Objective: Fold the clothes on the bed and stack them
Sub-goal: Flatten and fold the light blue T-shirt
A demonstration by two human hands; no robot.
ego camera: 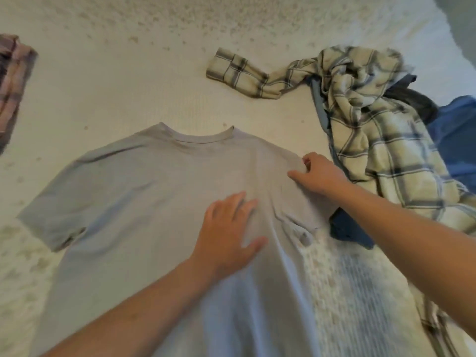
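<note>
On the cream textured bedspread [128, 81], a pale grey short-sleeved T-shirt [134, 191] lies flat, collar away from the person.

The right hand [319, 173] pinches the shirt's right shoulder, thumb and curled fingers gathering cloth; the left hand [229, 228] presses flat on the chest, fingers spread straight. The shirt's long axis runs from the collar back toward the person, and most of its body lies left of the right fingers, so I judge the coming fold goes leftward. Count: one T-shirt, one crumpled cream plaid flannel shirt [365, 119] right of the fingers, one folded pinkish plaid garment [13, 83] far left, and some blue clothing [456, 130], number unclear.
</note>
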